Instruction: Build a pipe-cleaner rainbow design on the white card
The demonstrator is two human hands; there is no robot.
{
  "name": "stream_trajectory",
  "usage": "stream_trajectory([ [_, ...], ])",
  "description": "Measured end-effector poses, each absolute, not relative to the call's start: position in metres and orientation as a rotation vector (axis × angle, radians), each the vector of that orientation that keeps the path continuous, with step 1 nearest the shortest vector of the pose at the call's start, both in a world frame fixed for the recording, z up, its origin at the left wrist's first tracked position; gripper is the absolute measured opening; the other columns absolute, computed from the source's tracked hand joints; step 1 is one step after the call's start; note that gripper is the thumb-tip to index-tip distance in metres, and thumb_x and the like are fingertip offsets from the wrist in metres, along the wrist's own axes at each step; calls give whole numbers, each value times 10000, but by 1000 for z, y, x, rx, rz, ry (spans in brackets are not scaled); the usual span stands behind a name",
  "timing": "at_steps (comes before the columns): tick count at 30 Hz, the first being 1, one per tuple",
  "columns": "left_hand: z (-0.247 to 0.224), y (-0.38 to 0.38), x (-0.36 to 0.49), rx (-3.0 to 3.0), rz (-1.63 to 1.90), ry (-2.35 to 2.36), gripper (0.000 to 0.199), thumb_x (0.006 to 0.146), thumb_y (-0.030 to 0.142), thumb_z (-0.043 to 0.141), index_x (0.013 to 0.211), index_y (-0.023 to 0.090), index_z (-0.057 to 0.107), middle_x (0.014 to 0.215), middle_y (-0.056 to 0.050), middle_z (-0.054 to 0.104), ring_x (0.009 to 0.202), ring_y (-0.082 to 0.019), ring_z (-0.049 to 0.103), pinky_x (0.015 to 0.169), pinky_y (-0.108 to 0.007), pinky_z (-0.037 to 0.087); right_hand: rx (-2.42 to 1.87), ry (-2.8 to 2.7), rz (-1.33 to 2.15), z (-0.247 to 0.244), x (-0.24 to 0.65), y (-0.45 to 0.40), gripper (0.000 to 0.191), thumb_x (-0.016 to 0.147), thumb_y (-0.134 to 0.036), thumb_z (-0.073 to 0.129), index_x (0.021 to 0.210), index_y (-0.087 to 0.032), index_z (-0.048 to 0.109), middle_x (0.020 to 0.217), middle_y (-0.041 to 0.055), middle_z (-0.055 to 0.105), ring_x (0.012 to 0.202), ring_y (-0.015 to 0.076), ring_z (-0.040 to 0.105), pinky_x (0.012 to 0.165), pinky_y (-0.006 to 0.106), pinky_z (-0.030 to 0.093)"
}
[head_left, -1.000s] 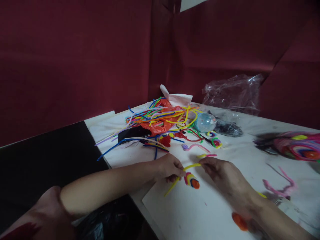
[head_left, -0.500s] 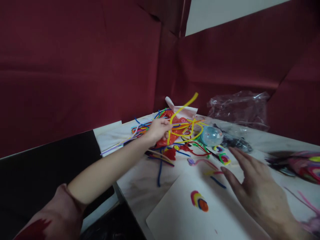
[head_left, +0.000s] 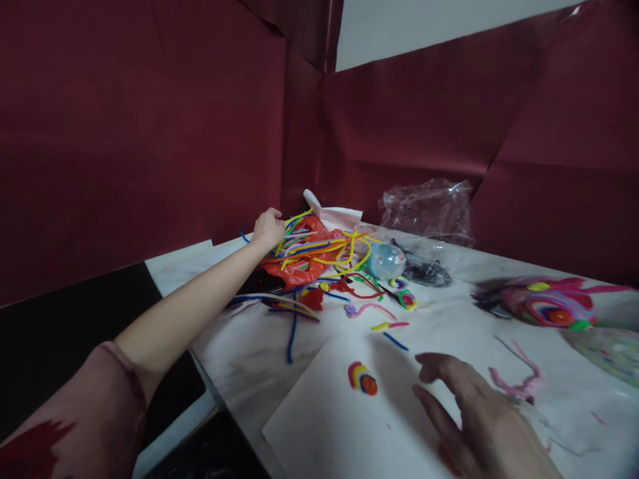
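Note:
At the far left of the pile, my left hand (head_left: 269,228) is closed with its fingers curled round the ends of several pipe cleaners (head_left: 299,250). The exact ones in its grip are partly hidden. Low over a white sheet of paper (head_left: 319,412), my right hand (head_left: 479,412) hovers with thumb and fingers apart, holding nothing. On that sheet lies a small coiled pipe-cleaner shape (head_left: 362,379) in pink, yellow, blue and orange. Beyond the paper, short pipe-cleaner pieces (head_left: 395,341) in blue, yellow and pink lie loose.
Red plastic wrapping (head_left: 299,273) lies under the pile. A round clear container (head_left: 387,261) stands beside a dark plastic-wrapped bundle (head_left: 426,269) and a crumpled clear bag (head_left: 429,209). Colourful pipe-cleaner work (head_left: 549,303) lies at right. Dark red sheeting (head_left: 200,133) walls the table's back.
My left hand has moved left and back, and the yellow pipe cleaner that stood up now lies lower in the pile. My right hand has drawn down toward me. The view has turned slightly right.

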State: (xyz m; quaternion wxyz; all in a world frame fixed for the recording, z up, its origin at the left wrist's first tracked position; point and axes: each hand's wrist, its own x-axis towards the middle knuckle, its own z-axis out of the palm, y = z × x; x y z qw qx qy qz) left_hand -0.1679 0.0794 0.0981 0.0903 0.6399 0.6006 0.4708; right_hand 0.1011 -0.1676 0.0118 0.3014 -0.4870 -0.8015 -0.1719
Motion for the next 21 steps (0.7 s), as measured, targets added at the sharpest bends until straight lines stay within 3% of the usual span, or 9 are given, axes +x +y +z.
stream_trajectory([
  [4, 91, 49, -154, 2067, 1339, 1668, 176, 770, 195, 380, 716, 154, 542, 642, -18, 567, 653, -140, 527, 675, -254, 390, -1247, -2116, -187, 9, 102, -175, 163, 881, -210, 309, 774, -215, 432, 613, -41, 528, 474, 90, 529, 415, 139, 426],
  [13, 58, -39, -127, 2300, 1101, 1297, 298, 806, 307, 340, 549, 171, 406, 482, 46, 399, 469, -83, 372, 481, -205, 307, -1274, -2112, 17, 8, 92, -179, 250, 945, -292, 290, 756, -209, 430, 606, -41, 509, 488, 90, 518, 432, 146, 387],
  [21, 46, -61, -137, 2268, 994, 1155, 174, 802, 226, 363, 648, 172, 424, 603, 38, 476, 555, -81, 441, 524, -193, 318, -1377, -2102, 152, 1, 93, -182, 162, 917, -239, 334, 779, -209, 413, 633, -42, 516, 515, 99, 514, 462, 158, 380],
])
